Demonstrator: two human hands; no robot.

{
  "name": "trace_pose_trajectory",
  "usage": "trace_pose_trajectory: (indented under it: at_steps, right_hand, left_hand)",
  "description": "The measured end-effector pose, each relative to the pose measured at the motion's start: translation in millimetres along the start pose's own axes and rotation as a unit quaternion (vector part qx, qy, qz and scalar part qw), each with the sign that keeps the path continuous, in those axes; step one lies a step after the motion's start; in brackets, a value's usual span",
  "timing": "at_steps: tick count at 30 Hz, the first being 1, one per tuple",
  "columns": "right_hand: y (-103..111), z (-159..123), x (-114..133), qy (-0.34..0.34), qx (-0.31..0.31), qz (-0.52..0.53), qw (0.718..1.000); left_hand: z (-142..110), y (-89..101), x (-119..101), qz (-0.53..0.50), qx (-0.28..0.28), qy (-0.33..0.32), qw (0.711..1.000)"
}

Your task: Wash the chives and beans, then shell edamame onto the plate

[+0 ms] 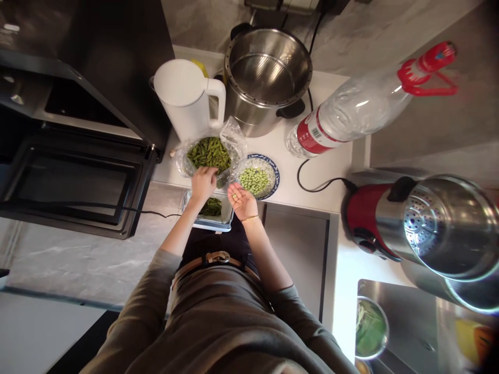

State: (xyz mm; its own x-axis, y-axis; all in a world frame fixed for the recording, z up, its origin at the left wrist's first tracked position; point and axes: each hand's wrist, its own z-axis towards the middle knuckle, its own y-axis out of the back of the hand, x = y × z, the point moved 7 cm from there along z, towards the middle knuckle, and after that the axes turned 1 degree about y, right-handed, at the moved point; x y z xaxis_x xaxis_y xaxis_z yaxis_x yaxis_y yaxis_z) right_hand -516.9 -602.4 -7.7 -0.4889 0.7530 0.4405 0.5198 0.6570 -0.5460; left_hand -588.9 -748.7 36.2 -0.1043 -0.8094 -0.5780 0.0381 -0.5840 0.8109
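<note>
Green edamame pods [210,153] fill an opened clear plastic bag [233,139] on the counter. My left hand [204,184] is over the bag's near edge, its fingers curled down against the pods; whatever is between them is hidden. Palm up beside it, my right hand [242,202] holds a few pale green shelled beans [235,197] near its fingers. Just past that hand, a blue-rimmed plate [277,176] carries many shelled beans. Below both hands, a bin [212,225] contains empty green pods [211,206].
A white pitcher [183,98] and a steel pot [268,111] stand behind the bag. To the right are a large water bottle [351,111], a red and steel appliance [370,213] and a sink [413,306]. An oven door [78,182] hangs open at left; a cable [156,212] crosses it.
</note>
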Motion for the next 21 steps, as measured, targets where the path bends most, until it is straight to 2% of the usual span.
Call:
trace_pose_trajectory:
  at_steps: [2,5,9,12,16,21]
  right_hand:
    - [0.7,-0.4,-1.1,-0.002,-0.004,0.004,1.0]
    - [1.8,-1.8,-3.0,-0.01,-0.003,0.011,1.0]
    - [2.6,-2.7,-1.9,-0.008,0.012,0.004,1.0]
    - [3.9,-1.1,0.4,0.002,0.011,-0.005,1.0]
    - [2.1,1.7,2.3,0.016,-0.005,-0.02,1.0]
    - [-17.8,1.7,-1.8,0.013,0.006,-0.046,0.999]
  left_hand:
    - [35.6,-4.2,1.6,0.002,-0.048,0.038,0.998]
    - [73.9,-17.6,9.2,0.044,-0.052,0.099,0.993]
    - [88.4,-24.9,11.5,0.088,-0.046,0.104,0.99]
    - [81.9,-16.1,12.7,0.077,-0.061,0.095,0.991]
    - [60.1,6.8,17.0,0.038,-0.087,0.092,0.991]
    - [9.0,34.8,-8.1,-0.025,-0.122,-0.021,0.992]
